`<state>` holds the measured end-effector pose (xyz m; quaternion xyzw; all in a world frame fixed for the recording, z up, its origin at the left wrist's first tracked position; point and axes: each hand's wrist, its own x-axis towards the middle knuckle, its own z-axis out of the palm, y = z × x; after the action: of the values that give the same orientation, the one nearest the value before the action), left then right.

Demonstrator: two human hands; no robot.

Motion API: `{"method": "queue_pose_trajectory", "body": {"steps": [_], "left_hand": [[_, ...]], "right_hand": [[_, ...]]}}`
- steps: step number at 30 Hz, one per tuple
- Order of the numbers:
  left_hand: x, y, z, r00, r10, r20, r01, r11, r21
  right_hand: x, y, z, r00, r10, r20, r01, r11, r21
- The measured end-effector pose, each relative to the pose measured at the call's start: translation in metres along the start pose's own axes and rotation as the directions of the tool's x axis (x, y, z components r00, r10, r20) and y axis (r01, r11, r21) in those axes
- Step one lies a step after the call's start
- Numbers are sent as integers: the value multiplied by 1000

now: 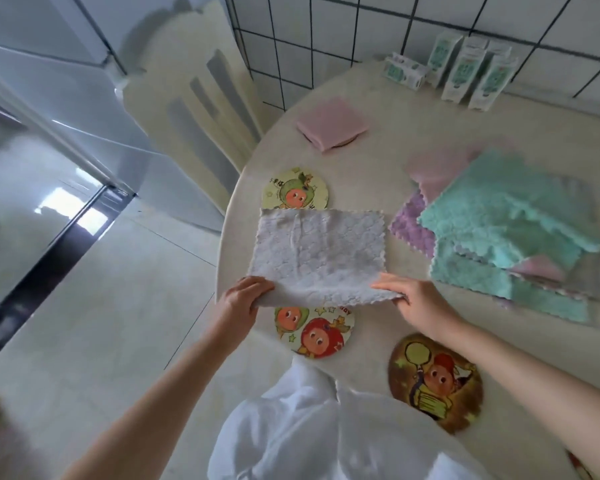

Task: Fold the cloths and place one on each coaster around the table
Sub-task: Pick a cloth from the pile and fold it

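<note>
Coaster w/ balloon print (435, 382) nearest, right-front of grey cloth (319, 247). Apple coaster (314, 332) partly under cloth's near edge. L hand (243, 299) & R hand (413, 299) each pinch a near corner, above counter (378, 174). Green coaster (295, 190) just behind cloth; cloth pile (510, 220) right; folded pink cloth (329, 128) far behind.

Left of left hand (243, 299): table (378, 174) rim, then open floor (118, 306).
Right of right hand (409, 299): loose cloth pile (513, 230) close by, blocks sideways pass.
Between hands: grey cloth (319, 251) spans gap.
Ahead: bare strip up to folded pink cloth (329, 128); cartons (465, 71) line wall; chair (194, 98) far left.
</note>
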<state>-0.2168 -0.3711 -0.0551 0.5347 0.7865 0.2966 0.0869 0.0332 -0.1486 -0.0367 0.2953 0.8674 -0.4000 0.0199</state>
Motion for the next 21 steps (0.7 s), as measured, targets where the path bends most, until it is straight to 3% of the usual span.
{"method": "queue_pose_trajectory", "body": {"steps": [4,7,12,15,17,19,21], "left_hand": [[-42,4,16,989,-106,104,120,983,-140],[-59,2,20,962,-202,185,231,962,-148],[-40,-12,16,876,-455,159,480,850,-215],[-10,-19,10,792,-596,137,602,720,-347],[8,-27,10,678,-713,179,695,543,-471],[25,-35,13,593,-769,240,734,393,-553],[42,-42,18,541,-793,280,761,320,-564]], "right_hand": [[-27,14,22,992,79,101,-77,997,-22],[-37,18,25,984,121,132,-120,993,-15],[-25,21,9,970,240,35,-243,954,178],[-2,21,2,935,350,-65,-293,859,419],[17,19,1,893,441,-89,-332,780,531],[37,17,2,869,484,-99,-344,737,581],[56,17,2,858,500,-121,-353,744,568]]}}
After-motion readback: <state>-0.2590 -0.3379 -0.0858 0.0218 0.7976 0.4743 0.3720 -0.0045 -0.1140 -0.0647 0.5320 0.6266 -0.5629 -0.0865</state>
